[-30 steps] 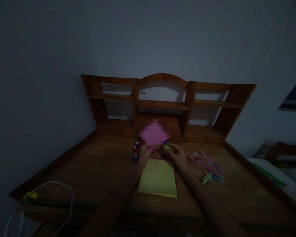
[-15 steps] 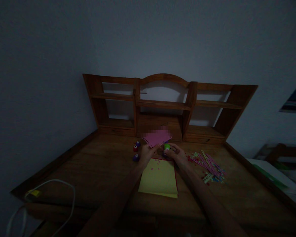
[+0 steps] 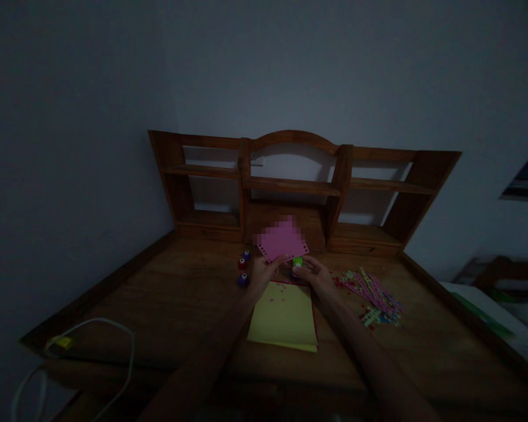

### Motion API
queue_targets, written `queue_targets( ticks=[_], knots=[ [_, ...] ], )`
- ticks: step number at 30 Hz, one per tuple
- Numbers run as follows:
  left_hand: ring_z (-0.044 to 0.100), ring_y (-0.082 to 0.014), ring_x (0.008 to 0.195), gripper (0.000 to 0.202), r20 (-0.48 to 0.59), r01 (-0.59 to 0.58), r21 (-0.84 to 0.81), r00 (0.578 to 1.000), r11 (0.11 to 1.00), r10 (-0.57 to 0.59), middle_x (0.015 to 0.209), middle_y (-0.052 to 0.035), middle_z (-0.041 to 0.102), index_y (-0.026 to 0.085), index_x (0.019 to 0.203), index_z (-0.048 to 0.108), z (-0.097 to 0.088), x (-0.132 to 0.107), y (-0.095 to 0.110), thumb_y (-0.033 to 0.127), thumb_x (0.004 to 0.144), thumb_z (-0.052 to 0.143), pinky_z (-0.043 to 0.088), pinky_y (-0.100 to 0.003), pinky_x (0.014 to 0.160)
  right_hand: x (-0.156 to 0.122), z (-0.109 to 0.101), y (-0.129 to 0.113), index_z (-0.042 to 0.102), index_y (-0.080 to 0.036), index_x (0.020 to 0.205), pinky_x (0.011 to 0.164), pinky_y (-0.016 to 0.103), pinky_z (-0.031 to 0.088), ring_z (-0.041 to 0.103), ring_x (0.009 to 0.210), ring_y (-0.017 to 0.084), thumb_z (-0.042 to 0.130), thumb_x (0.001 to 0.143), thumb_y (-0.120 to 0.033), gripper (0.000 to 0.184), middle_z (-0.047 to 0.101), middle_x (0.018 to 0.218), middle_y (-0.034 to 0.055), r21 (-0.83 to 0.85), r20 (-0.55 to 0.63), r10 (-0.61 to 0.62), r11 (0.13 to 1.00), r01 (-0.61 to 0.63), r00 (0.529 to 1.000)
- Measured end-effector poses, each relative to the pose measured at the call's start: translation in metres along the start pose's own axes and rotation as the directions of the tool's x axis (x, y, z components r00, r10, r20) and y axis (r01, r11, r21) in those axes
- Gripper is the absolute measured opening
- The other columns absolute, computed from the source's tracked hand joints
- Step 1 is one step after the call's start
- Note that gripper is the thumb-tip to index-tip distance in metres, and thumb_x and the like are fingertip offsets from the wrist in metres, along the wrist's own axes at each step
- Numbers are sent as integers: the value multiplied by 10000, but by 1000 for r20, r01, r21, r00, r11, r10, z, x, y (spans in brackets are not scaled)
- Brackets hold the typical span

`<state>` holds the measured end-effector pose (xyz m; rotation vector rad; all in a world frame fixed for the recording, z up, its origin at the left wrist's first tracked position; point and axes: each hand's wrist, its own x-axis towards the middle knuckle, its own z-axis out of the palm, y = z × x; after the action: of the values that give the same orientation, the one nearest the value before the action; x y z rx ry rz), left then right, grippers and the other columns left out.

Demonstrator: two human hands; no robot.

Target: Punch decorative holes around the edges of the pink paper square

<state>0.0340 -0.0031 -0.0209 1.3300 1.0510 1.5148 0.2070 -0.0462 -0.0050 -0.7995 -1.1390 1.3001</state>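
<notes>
A pink sheet of paper [image 3: 282, 241] with punched holes along its edges is pinched in my left hand [image 3: 264, 274]. My right hand [image 3: 314, 272] is closed around a green craft hole punch [image 3: 297, 264], which sits at the sheet's near right edge. Whether the paper lies inside the punch's slot is too dark to tell. Below both hands lies a yellow paper pad [image 3: 283, 319] with small pink cut-outs [image 3: 280, 289] scattered on its far part. Left of my left hand stand a red punch [image 3: 242, 264] and two purple-blue punches [image 3: 243, 279].
Punched paper strips [image 3: 376, 293] and coloured bits are heaped at the right on the wooden desk [image 3: 171, 299]. A wooden shelf unit [image 3: 290, 186] rises along the back. At the front left, a white cable [image 3: 131, 351] loops beside a yellow object [image 3: 63, 342].
The pink sheet has turned and tilted up a little, so its near corner points more toward me. Both hands stay nearly in place, still holding the sheet and the green punch.
</notes>
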Motion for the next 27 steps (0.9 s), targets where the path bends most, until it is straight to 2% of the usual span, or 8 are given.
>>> queue_targets(
  ticks=[6,17,22,27],
  knots=[
    [477,-95,461,421,9,-5,16,1000,1000,4,536,-9,588,103,647,679,0,-3,5,517,656,761,331,-201,444,0,0,-2,683,-242,982,791,386,549,676,893,246,862,604,-328,427,716,1044,64,-13,8,4,1000,-3,1000],
    [448,-92,445,419,11,-21,22,1000,1000,21,495,-4,558,102,676,721,-1,0,0,520,671,747,320,-200,442,2,-1,0,688,-243,982,796,387,544,673,900,244,864,600,-337,431,716,1042,60,-32,12,-5,999,6,1000],
    [472,-108,457,415,-27,-1,29,1000,1000,1,505,-19,583,114,645,717,-1,-1,-1,526,636,765,321,-211,443,2,-4,0,695,-247,982,774,387,552,681,861,242,856,611,-365,421,719,1028,61,-49,6,-2,999,2,1000],
    [469,-103,443,438,-8,-8,59,1000,998,9,500,-14,575,105,649,710,-1,0,-2,541,650,752,316,-213,437,3,-6,-1,701,-243,975,728,368,557,682,805,230,859,597,-384,434,730,964,51,-79,-20,-2,997,0,1000]
  ],
)
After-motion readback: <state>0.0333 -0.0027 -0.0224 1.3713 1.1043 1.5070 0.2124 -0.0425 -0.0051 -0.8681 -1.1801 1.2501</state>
